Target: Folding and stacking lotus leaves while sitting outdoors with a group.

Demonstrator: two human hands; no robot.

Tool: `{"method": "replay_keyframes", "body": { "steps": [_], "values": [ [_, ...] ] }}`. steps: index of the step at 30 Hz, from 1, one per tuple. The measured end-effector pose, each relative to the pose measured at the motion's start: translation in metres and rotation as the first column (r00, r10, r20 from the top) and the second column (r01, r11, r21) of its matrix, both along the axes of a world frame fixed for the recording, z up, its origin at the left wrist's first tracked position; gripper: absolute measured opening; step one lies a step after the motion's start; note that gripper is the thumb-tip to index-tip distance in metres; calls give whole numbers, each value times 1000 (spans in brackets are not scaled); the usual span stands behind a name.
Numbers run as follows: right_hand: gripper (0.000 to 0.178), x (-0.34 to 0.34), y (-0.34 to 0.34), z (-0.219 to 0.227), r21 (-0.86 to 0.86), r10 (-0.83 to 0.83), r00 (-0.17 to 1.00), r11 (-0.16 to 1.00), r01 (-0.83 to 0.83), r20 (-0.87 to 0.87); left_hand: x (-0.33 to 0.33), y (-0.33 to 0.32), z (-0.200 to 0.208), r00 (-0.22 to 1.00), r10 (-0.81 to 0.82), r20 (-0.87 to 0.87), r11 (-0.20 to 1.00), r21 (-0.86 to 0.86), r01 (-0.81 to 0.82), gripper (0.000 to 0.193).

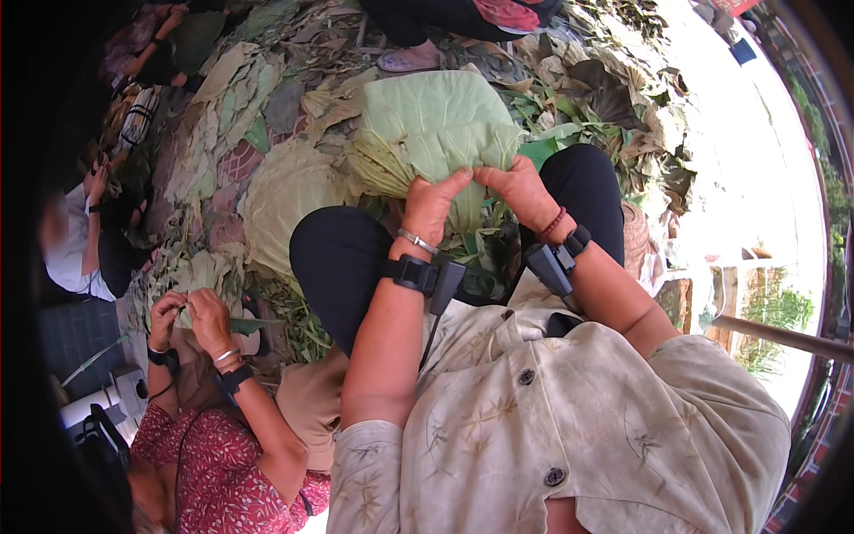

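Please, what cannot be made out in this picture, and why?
In the head view:
Most fingers of the left hand and right hand: behind the folded leaf.
Anything inside the folded leaf: covered by its outer layer.
Upper body of the person opposite: cut off by the top edge.

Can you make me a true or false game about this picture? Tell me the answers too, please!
1. The person's left hand and right hand both hold a pale green leaf bundle. True.

2. The right wrist has a yellow ribbon. False: it has a red bead bracelet.

3. More leaves are spread over the ground. True.

4. The person's legs are in bright white. False: they are in dark trousers.

5. The co-worker at the lower left wears a red patterned top. True.

6. The person's shirt closes with a zip. False: it has dark buttons.
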State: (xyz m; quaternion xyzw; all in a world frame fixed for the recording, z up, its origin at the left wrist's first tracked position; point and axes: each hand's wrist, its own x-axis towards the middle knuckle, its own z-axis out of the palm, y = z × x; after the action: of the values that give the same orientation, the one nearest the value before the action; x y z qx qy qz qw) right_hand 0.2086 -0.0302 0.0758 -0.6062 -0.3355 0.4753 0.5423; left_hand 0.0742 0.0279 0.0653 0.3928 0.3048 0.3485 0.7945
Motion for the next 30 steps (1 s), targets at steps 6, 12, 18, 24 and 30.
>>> {"method": "replay_keyframes", "body": {
  "steps": [6,12,18,24,30],
  "values": [
    [18,-6,1,-8,65,-31,997,998,26,77,-1,2,-1,999,-15,38,999,-32,17,38],
    [17,-10,4,-10,41,-55,970,998,46,236,-3,5,-6,999,9,-38,1000,6,-9,38],
    [15,0,-1,-12,0,-132,989,991,132,-67,-8,7,-3,999,-10,-42,1000,11,11,38],
    [24,-4,-3,10,-28,-9,913,1000,-2,-407,-7,3,3,999,-14,52,1000,3,14,38],
    [33,-6,2,10,141,19,890,989,51,-456,-6,2,4,996,-70,47,998,6,70,33]
  ]
}}
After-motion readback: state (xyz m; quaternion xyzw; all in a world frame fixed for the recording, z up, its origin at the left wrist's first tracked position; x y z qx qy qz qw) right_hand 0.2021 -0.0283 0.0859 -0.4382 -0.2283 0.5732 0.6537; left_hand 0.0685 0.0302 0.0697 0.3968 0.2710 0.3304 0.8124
